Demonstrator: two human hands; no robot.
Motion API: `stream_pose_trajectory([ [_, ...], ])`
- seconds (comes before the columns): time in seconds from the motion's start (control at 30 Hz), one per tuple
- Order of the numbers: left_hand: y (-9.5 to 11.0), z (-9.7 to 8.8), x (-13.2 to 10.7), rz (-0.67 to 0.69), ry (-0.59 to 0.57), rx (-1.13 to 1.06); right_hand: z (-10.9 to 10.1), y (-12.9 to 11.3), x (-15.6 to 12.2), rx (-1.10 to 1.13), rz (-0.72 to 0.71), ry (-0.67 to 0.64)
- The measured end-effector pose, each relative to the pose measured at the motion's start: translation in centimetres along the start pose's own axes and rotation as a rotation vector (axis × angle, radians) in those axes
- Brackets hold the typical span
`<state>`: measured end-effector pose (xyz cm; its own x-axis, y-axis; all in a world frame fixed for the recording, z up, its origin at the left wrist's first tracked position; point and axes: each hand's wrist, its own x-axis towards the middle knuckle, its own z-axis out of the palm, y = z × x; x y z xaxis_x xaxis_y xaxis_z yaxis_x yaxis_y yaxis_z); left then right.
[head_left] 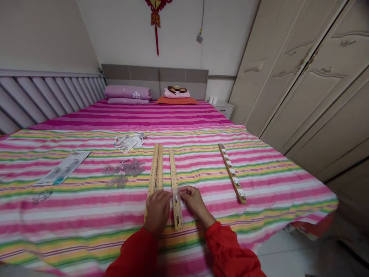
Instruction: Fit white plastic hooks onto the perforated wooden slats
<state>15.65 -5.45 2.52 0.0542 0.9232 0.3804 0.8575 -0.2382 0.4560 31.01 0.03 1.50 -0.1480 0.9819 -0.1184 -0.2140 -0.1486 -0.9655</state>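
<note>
Over the bed (201, 161), the left hand (158, 209) and right hand (193, 198) pinch a clear hook (175, 197) on the middle strip (173, 169), which has another hook (178, 219) nearer. The right strip (232, 176) looks filled; two left strips (160, 165) show none, and loose hooks (133, 168) seemingly remain.

Striped bed (201, 165) | four wooden strips (173, 167) | clear plastic pieces (133, 168) | flat packet (65, 168)

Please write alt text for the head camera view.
A person's left hand and right hand hold a clear piece on a perforated wooden strip on a striped bedspread. Two more strips lie left; a fourth strip with white fittings lies right.
</note>
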Motion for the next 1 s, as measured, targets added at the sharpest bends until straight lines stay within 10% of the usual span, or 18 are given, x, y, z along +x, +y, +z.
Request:
stream_pose_trajectory([
  [1.0,0.6,0.8,0.2,-0.03,-0.124,0.218,0.1,1.3,0.2,-0.203,-0.08,0.094],
])
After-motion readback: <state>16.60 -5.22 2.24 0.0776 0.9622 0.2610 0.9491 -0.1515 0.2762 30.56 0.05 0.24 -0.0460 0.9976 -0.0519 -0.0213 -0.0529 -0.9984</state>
